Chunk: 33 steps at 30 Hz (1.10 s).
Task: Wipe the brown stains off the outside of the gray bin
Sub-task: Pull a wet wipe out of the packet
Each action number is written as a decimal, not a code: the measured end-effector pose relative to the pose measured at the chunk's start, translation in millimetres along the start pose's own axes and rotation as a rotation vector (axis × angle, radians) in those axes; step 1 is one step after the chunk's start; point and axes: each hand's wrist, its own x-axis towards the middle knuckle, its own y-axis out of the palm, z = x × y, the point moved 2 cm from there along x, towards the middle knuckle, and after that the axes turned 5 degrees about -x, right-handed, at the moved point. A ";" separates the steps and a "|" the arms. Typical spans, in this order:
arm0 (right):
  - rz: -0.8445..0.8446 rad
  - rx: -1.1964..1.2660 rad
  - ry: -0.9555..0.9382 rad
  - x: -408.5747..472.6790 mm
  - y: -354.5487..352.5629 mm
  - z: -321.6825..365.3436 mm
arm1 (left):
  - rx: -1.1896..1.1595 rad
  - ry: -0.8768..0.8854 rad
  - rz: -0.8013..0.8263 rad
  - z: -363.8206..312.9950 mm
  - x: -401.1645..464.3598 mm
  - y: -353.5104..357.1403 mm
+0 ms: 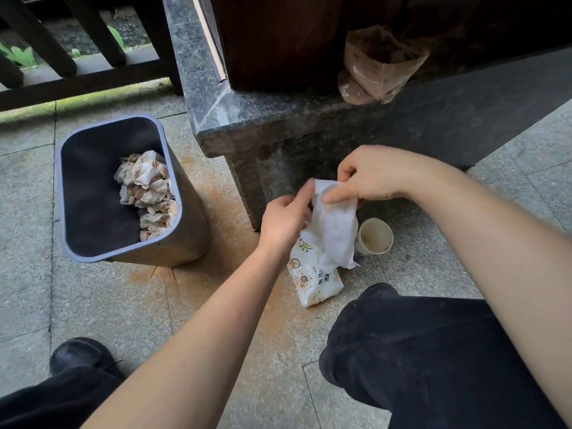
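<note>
Gray bin (185,224) is stood on the paved floor at nine o'clock, stained crumpled wipes (148,193) piled inside. At centre, a white wet wipe (335,230) is pinched by the left hand (286,218) and right hand (371,178) above the wipes pack (315,283). A paper cup (376,236) is seen at three o'clock of it.

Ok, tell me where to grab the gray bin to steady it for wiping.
Grip the gray bin by its near rim, coming from above. It stands upright and open-topped, its rim is bare, and the used wipes lie lower inside. Both hands currently hold the white wipe.
</note>
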 end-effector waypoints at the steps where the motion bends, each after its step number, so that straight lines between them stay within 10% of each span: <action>1: -0.027 -0.014 -0.003 1.7 0.3 -0.9 | 0.002 0.009 0.007 -0.2 0.4 -1.1; 12: 0.010 -0.038 -0.062 1.0 -5.4 -3.7 | -0.048 0.069 -0.035 9.6 -7.3 -13.0; 18: 0.009 -0.021 -0.076 2.9 -2.5 -2.6 | 0.016 0.133 0.254 12.5 -33.5 11.9; 33: 0.040 0.008 0.065 3.9 -7.3 -12.5 | 0.421 0.451 0.082 -12.0 -73.0 8.8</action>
